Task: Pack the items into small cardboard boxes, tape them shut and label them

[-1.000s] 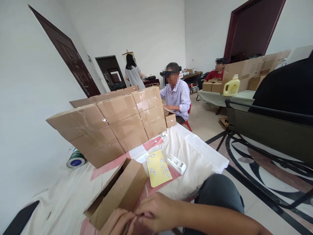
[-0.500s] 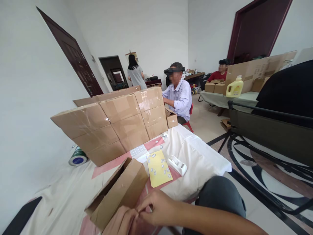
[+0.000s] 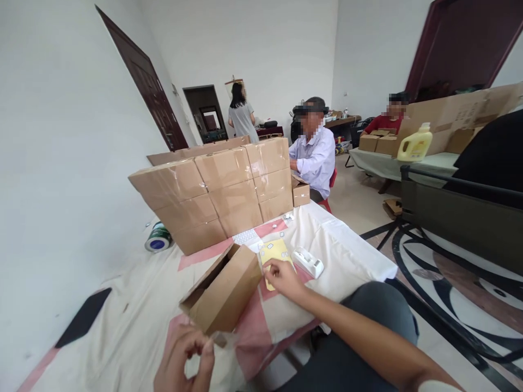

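Observation:
My left hand (image 3: 183,356) is low in front of the open cardboard box (image 3: 235,291). Its thumb and forefinger pinch together, and a small, hazy, see-through piece (image 3: 220,340) shows at their tips, too blurred to name. My right hand (image 3: 281,276) hovers over the yellow sheet (image 3: 274,250), just right of the box, with its fingers curled into a pinch; whether anything is between them is hidden. Small white dark-edged labels lie on the sheet, partly covered by this hand. Right of the sheet rests a white tape dispenser (image 3: 308,263).
A stack of taped cardboard boxes (image 3: 229,190) stands across the table's back. A green can (image 3: 158,238) lies near the wall. Beyond the stack sits a co-worker (image 3: 314,149); another person (image 3: 242,114) stands farther back. A dark flat panel (image 3: 84,317) is at the left.
My hands, close together before, are now apart: the right has moved forward over the yellow sheet, the left stays low in front. The whole view has shifted, with the scene farther right.

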`<move>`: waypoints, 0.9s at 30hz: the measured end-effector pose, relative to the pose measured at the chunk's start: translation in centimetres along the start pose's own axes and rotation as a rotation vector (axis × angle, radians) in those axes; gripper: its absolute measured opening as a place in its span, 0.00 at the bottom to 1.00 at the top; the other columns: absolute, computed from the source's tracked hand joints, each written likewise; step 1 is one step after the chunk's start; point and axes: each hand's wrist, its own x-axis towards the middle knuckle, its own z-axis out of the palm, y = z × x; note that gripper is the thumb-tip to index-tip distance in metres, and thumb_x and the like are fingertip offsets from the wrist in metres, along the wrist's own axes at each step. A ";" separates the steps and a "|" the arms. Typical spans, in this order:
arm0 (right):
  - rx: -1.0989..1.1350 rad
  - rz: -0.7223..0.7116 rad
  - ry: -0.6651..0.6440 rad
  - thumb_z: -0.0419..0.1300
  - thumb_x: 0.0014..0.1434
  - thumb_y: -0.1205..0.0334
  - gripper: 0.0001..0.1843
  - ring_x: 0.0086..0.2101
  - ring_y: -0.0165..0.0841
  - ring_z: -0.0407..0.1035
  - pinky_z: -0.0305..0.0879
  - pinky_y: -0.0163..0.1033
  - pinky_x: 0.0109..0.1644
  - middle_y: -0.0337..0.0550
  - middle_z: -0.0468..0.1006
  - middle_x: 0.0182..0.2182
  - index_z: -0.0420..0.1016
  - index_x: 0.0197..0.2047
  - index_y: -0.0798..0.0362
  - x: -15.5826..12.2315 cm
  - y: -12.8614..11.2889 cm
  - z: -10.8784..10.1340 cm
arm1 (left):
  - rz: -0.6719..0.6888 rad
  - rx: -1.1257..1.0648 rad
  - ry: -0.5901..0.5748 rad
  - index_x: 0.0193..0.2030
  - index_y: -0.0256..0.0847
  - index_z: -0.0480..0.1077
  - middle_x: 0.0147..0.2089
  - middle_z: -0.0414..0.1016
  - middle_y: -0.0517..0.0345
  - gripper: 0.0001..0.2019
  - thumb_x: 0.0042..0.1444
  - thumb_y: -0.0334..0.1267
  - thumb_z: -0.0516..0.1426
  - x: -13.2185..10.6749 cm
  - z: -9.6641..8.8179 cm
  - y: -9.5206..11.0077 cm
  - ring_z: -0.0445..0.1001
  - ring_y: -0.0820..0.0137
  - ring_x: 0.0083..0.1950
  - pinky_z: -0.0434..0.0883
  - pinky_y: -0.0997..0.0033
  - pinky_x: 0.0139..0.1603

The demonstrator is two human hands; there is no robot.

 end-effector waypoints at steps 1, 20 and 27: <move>-0.003 -0.056 0.026 0.58 0.64 0.64 0.11 0.33 0.34 0.74 0.71 0.39 0.43 0.44 0.82 0.32 0.79 0.47 0.56 0.6 -0.4 -0.4 | -0.051 -0.016 -0.012 0.33 0.45 0.65 0.29 0.68 0.62 0.08 0.66 0.34 0.56 0.3 -0.7 0.1 0.67 0.73 0.29 0.68 0.76 0.30; -0.650 -0.459 0.034 0.67 0.58 0.40 0.52 0.71 0.64 0.43 0.43 0.70 0.71 0.63 0.54 0.73 0.54 0.76 0.55 1.6 -6.0 2.4 | -0.568 -0.305 -0.136 0.33 0.42 0.69 0.33 0.67 0.61 0.13 0.65 0.48 0.57 1.5 -4.4 -2.2 0.65 0.71 0.35 0.64 0.71 0.37; -0.496 -0.549 -0.189 0.66 0.63 0.44 0.37 0.71 0.53 0.54 0.54 0.60 0.71 0.58 0.70 0.67 0.70 0.68 0.57 2.7 -3.5 1.5 | -0.577 -0.372 -0.323 0.33 0.41 0.70 0.34 0.69 0.59 0.14 0.62 0.50 0.59 5.9 -3.0 -5.0 0.67 0.69 0.37 0.65 0.69 0.40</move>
